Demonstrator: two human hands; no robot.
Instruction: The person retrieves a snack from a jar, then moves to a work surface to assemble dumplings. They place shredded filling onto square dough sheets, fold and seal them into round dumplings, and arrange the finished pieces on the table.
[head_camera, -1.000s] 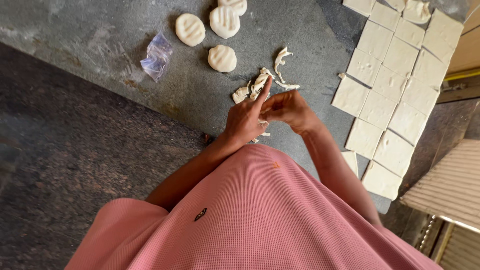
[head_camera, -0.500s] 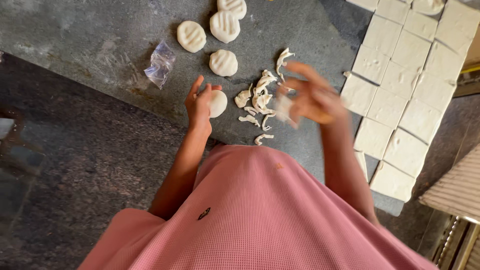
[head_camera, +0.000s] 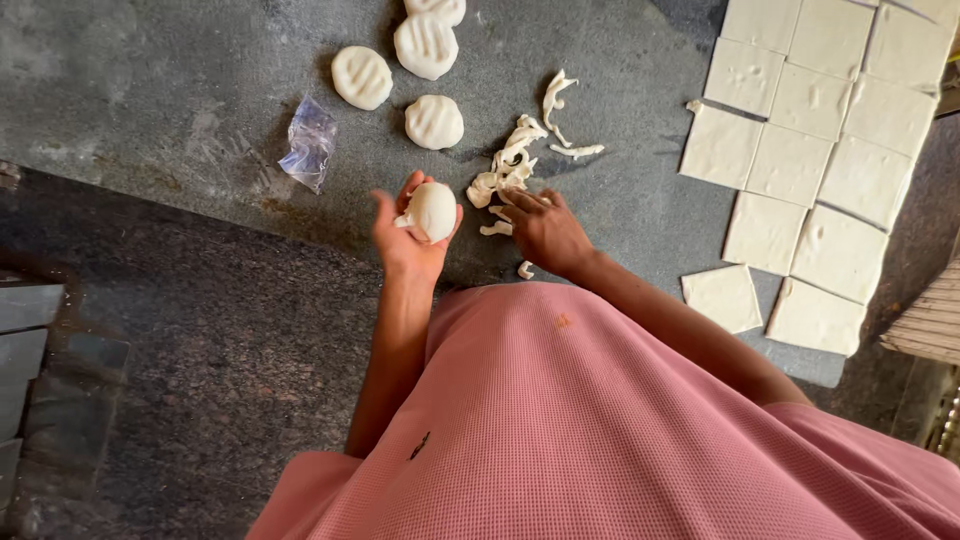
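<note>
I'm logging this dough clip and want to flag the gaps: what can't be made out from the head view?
- Topmost dough disc: cut off by the top edge.
- Dough squares: the far ones run past the top-right edge, so no count.
- Right hand: fingertips buried in the dough scraps; its grip cannot be told.
- Dough ball: its underside is hidden by the left hand.
- Clear plastic bag: too small to show any contents.

One view only — a head-worn camera looking steeply down over the pink waffle-knit shirt (head_camera: 600, 430), close above the grey stone slab (head_camera: 150, 90) — white square dough sheets (head_camera: 800, 130) reach the frame's upper-right edge.
</note>
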